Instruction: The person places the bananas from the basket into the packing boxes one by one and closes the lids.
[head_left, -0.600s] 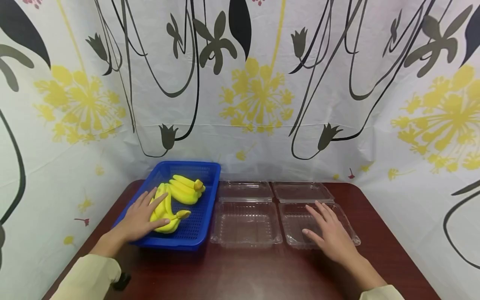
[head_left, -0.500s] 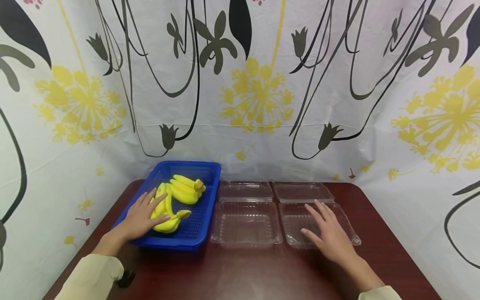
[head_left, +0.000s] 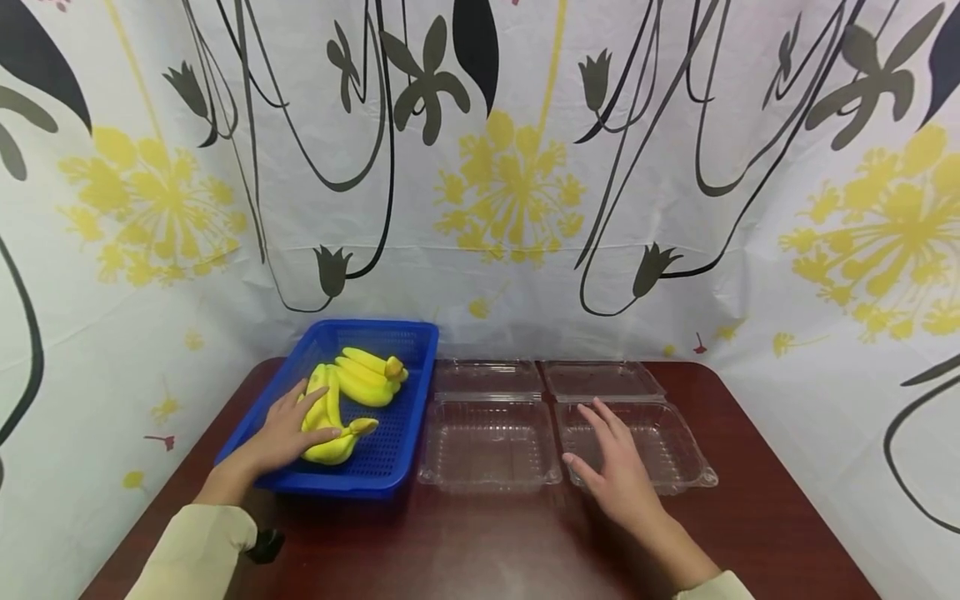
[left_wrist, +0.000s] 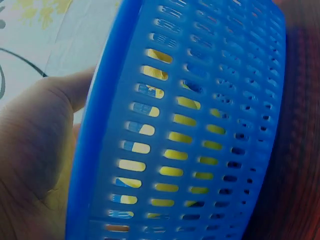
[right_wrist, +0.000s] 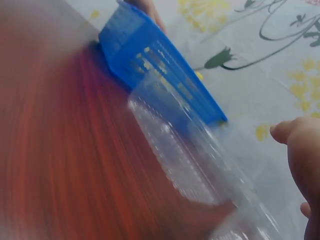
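Observation:
In the head view, my left hand [head_left: 279,435] reaches over the near left side of a blue plastic basket [head_left: 386,454]. Its spread fingers lie at a yellow banana bunch [head_left: 330,451]; whether they press on it is hard to tell. Behind that bunch lies a second banana bunch [head_left: 367,382], untouched. From the left wrist, the basket's slotted wall [left_wrist: 170,125] hides most of the hand, with yellow showing through the slots. My right hand [head_left: 618,477], fingers extended and holding nothing, hovers over the left part of the right-hand clear plastic container [head_left: 671,446].
Left of that container stands another clear plastic container [head_left: 491,450], close beside the basket. Both have their lids [head_left: 603,381] folded back toward the wall. A dark red-brown table [head_left: 480,550] carries everything, and a white floral curtain [head_left: 480,192] closes off the back and sides.
My right hand has moved left across the right-hand container. The left hand stays at the near banana bunch, its forearm shifted slightly right. The view has tilted a little.

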